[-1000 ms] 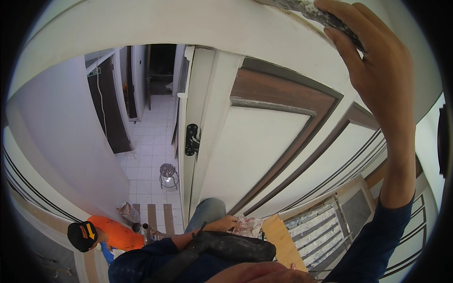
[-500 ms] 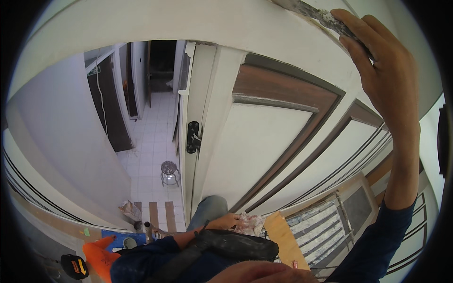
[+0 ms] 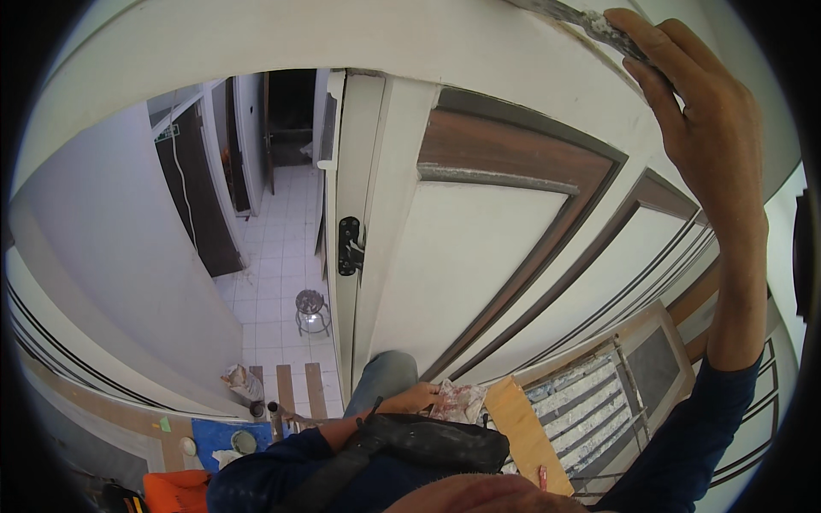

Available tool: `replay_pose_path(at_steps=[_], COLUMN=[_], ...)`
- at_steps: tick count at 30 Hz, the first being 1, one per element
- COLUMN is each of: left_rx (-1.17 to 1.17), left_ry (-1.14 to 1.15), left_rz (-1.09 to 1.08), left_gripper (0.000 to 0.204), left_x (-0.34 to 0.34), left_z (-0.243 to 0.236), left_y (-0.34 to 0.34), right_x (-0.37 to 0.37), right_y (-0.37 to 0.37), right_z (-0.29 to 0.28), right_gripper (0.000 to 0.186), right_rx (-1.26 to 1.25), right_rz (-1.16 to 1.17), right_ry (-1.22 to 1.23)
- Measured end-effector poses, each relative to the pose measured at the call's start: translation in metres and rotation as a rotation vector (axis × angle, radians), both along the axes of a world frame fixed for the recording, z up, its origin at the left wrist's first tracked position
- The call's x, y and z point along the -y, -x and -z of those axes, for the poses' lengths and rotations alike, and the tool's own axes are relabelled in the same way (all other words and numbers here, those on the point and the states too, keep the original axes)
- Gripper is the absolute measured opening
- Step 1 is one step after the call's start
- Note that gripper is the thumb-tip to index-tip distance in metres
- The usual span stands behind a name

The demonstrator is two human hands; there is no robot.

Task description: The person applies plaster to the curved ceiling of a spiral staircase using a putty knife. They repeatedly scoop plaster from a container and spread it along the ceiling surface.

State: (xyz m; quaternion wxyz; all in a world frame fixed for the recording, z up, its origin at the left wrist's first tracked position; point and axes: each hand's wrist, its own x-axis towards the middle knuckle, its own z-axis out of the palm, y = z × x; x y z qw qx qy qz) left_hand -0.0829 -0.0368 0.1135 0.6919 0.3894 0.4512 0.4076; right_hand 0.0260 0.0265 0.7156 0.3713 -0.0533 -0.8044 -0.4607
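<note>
High at the upper right, my right hand is closed around a putty knife crusted with white filler. Its far end runs out of the top edge, beside the cream wall over the doorway. Low in the middle, my left hand is closed on a crumpled white rag with reddish stains; its fingers are partly hidden. A black bag hangs across my body, just below that hand. Close to the rag, a yellowish board lies at a slant.
A cream door with brown trim and a black handle plate stands ahead. Left of it, a tiled corridor holds a round stool. At lower left are a bucket and a person in orange. A paint-spattered slatted platform lies right.
My right hand and putty knife have shifted slightly right. The person in orange has dropped lower in the view, the black cap now mostly cut off. My left hand still holds the rag.
</note>
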Motion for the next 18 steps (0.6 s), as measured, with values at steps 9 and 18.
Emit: replay_pose_path(at_steps=[9,18], left_rx=[-0.048,-0.036], left_ry=[-0.087,-0.022], left_rz=[0.042,0.036], left_gripper=[0.039,0.04], left_x=[-0.021,-0.018], left_z=[0.058,0.056], left_y=[-0.004,-0.003], right_x=[-0.011,-0.001], right_y=[-0.014,-0.004], right_z=[-0.003,0.0], right_gripper=[0.039,0.038], right_rx=[-0.001,-0.038], right_rz=[0.022,0.067], right_ry=[-0.016,-0.052])
